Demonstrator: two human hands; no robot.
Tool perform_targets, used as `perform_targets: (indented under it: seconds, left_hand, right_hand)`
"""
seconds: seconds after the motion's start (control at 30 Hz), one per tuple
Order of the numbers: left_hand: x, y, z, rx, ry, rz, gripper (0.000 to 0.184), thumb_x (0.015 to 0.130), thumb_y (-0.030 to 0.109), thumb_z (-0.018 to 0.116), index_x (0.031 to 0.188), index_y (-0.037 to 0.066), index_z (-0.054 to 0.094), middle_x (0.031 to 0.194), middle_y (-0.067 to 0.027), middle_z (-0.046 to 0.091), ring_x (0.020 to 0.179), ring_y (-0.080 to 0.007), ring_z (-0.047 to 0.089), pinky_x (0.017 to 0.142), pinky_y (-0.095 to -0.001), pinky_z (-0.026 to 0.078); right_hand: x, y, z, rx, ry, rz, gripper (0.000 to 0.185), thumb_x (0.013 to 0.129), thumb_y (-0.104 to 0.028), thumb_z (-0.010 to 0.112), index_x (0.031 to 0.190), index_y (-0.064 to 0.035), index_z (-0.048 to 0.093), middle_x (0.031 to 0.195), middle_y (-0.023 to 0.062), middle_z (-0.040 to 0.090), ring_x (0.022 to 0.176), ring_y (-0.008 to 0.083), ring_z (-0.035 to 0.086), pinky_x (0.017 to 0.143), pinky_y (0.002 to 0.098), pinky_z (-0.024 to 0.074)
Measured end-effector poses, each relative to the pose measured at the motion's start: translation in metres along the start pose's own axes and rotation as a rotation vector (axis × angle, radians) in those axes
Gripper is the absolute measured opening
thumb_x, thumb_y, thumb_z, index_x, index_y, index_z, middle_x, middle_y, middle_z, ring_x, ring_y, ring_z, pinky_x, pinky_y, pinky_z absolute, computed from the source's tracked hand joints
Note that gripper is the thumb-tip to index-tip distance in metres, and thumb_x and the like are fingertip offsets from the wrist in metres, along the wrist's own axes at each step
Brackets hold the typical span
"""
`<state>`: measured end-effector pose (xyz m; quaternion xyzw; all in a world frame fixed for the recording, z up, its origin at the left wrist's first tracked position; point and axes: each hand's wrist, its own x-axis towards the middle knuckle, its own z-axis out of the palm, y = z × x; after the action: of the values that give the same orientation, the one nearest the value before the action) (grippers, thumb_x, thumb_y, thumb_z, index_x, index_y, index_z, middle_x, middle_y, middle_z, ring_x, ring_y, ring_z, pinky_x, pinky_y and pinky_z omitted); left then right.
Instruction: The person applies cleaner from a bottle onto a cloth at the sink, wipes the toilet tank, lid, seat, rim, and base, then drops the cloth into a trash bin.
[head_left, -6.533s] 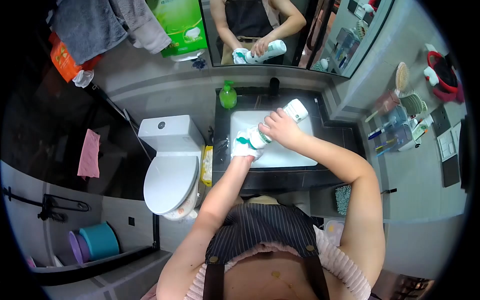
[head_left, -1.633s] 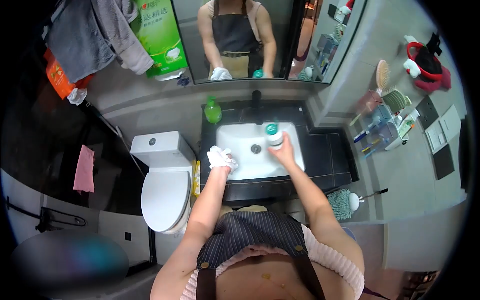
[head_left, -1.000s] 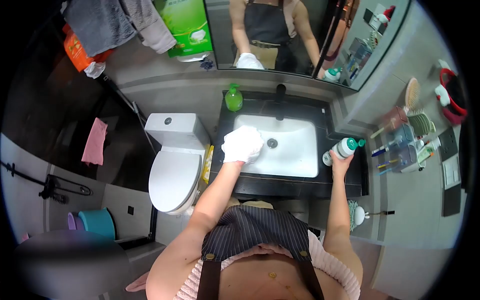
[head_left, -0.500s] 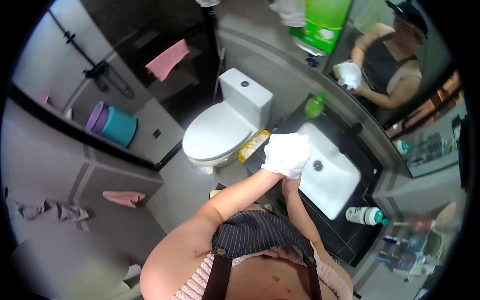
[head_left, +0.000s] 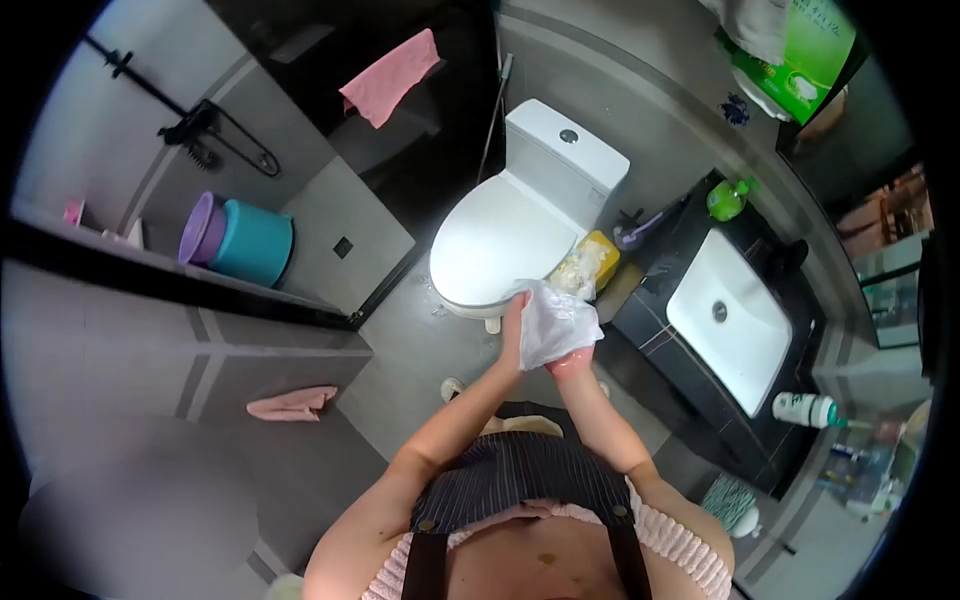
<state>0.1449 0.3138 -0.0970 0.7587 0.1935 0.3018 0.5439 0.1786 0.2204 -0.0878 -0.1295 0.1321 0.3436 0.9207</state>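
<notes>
A thin, crumpled white cloth [head_left: 556, 325] is spread between my two hands, in front of the toilet and above the floor. My left hand [head_left: 513, 328] grips its left edge, with the thumb on top and the other fingers mostly behind it. Underneath the lower right part is my right hand [head_left: 573, 362], reddish and wet-looking, its fingers largely covered by the cloth. Just beyond the cloth stands a yellow bin [head_left: 603, 257] with a whitish liner and crumpled waste in it. The white toilet [head_left: 500, 240] has its lid down.
To the right, a black counter [head_left: 650, 290] holds a white sink [head_left: 700, 330], a green soap bottle [head_left: 728, 199] and a white bottle [head_left: 803, 409]. A green tissue pack [head_left: 812, 60] hangs above. Teal [head_left: 258, 242] and purple buckets [head_left: 203, 228] stand at left behind a dark frame.
My view has turned left, away from the sink. Both hands have moved from the counter edge to before the toilet and bin. The cloth, bunched over my hands before, is now spread out more.
</notes>
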Motion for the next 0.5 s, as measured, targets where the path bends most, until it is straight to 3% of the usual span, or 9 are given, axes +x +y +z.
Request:
perform_targets:
  seconds: [0.03,0.07,0.1,0.17,0.23,0.27,0.33,0.43,0.5]
  left_hand:
    - [-0.001,-0.030,-0.019,-0.081,-0.018,-0.105,0.025,0.094,0.022,0.056,0.106,0.001,0.063,0.095,-0.0196,0.061,0.088,-0.0381,0.057,0.082,-0.0456,0.046]
    - [-0.002,-0.056,-0.038,-0.134,-0.029,-0.184,0.024,0.095,0.021,0.055,0.106,0.001,0.063,0.094,-0.0197,0.061,0.088,-0.0381,0.057,0.081,-0.0456,0.047]
    - [-0.002,-0.074,-0.055,-0.118,-0.043,-0.209,0.024,0.096,0.020,0.054,0.105,0.001,0.063,0.094,-0.0197,0.061,0.088,-0.0381,0.057,0.081,-0.0456,0.047]
    - [0.008,-0.067,-0.092,0.068,-0.101,-0.158,0.023,0.097,0.019,0.052,0.102,0.000,0.064,0.094,-0.0195,0.061,0.086,-0.0374,0.058,0.081,-0.0454,0.047]
    - [0.010,-0.082,-0.112,0.206,-0.393,-0.365,0.027,0.098,0.022,0.053,0.103,-0.001,0.066,0.099,-0.0187,0.064,0.091,-0.0344,0.060,0.084,-0.0426,0.047]
    - [0.011,-0.094,-0.116,0.199,-0.410,-0.358,0.027,0.098,0.022,0.053,0.103,-0.001,0.066,0.099,-0.0187,0.064,0.091,-0.0344,0.060,0.084,-0.0426,0.047]
    - [0.008,-0.127,-0.120,-0.042,-0.305,-0.392,0.031,0.099,0.024,0.053,0.110,-0.002,0.066,0.103,-0.0189,0.065,0.099,-0.0306,0.060,0.089,-0.0397,0.047]
    - [0.019,-0.253,-0.133,0.126,-0.134,-0.270,0.035,0.099,0.025,0.054,0.121,-0.001,0.062,0.112,-0.0185,0.064,0.107,-0.0306,0.060,0.093,-0.0362,0.047]
    - [0.043,-0.295,-0.145,0.178,-0.029,-0.364,0.047,0.100,0.025,0.054,0.138,-0.002,0.048,0.128,-0.0197,0.057,0.117,-0.0315,0.055,0.099,-0.0378,0.044]
  right_hand:
    - [0.008,0.014,-0.003,-0.010,0.005,0.001,0.055,0.103,-0.041,0.034,0.142,-0.0039,0.046,0.141,0.0136,0.053,0.128,0.0308,0.052,0.111,0.0455,0.0408]
    - [0.020,0.028,-0.023,-0.028,-0.178,-0.041,0.054,0.104,-0.036,0.032,0.142,-0.0008,0.044,0.141,0.0162,0.053,0.129,0.0320,0.051,0.113,0.0455,0.0380]
    - [0.026,0.038,-0.030,-0.029,-0.166,-0.060,0.054,0.104,-0.036,0.032,0.142,-0.0008,0.044,0.141,0.0162,0.053,0.129,0.0320,0.051,0.113,0.0455,0.0380]
    - [0.041,0.055,-0.041,0.188,-0.404,-0.040,0.051,0.104,-0.032,0.032,0.143,-0.0001,0.042,0.142,0.0163,0.052,0.131,0.0328,0.049,0.115,0.0458,0.0344]
    - [0.061,0.058,-0.066,-0.988,-0.108,-0.321,0.049,0.103,-0.031,0.033,0.140,-0.0011,0.045,0.142,0.0160,0.052,0.131,0.0316,0.049,0.115,0.0445,0.0333]
    - [0.073,0.058,-0.077,-0.645,-0.161,-0.315,0.046,0.103,-0.032,0.034,0.135,-0.0025,0.049,0.138,0.0156,0.054,0.128,0.0310,0.051,0.113,0.0442,0.0359]
    - [0.095,0.052,-0.090,-0.303,-0.210,-0.317,0.044,0.102,-0.032,0.036,0.131,-0.0040,0.053,0.134,0.0151,0.057,0.124,0.0304,0.053,0.110,0.0440,0.0386]
    - [0.146,0.016,-0.097,0.178,-0.049,-0.046,0.032,0.095,-0.040,0.043,0.097,-0.0138,0.061,0.100,0.0083,0.064,0.094,0.0265,0.062,0.082,0.0436,0.0510]
    - [0.184,0.013,-0.090,-0.019,0.269,-0.233,0.036,0.095,-0.044,0.044,0.101,-0.0128,0.061,0.092,0.0060,0.060,0.084,0.0241,0.058,0.078,0.0386,0.0509]
